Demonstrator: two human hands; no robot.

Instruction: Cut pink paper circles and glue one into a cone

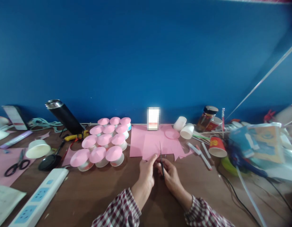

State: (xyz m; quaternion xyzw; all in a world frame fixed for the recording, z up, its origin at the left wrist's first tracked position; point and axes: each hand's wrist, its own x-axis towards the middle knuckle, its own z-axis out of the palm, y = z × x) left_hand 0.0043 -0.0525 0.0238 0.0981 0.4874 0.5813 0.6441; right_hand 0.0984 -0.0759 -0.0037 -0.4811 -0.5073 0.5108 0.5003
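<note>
My right hand [172, 178] is closed round a pair of black-handled scissors [162, 168], blades pointing away from me. Just left of it, my left hand [146, 173] pinches the near edge of a pink paper sheet [150, 146], thumb on top; its other fingers are partly hidden. The scissors' blades stand over or beside this sheet's right part; I cannot tell whether they touch it. Beneath lies more pink paper [135, 142], with a round pink piece [172, 134] at its right. To the left stand rows of paper cups topped with shallow pink paper cones [104, 139].
A phone [153, 118] leans at the wall. White cups [187, 131], markers [202, 157], a jar [207, 118] and a red cup [217, 146] stand or lie right. Left are a power strip [39, 198], black flask [64, 116], other scissors [17, 165] and a cream cup [37, 148].
</note>
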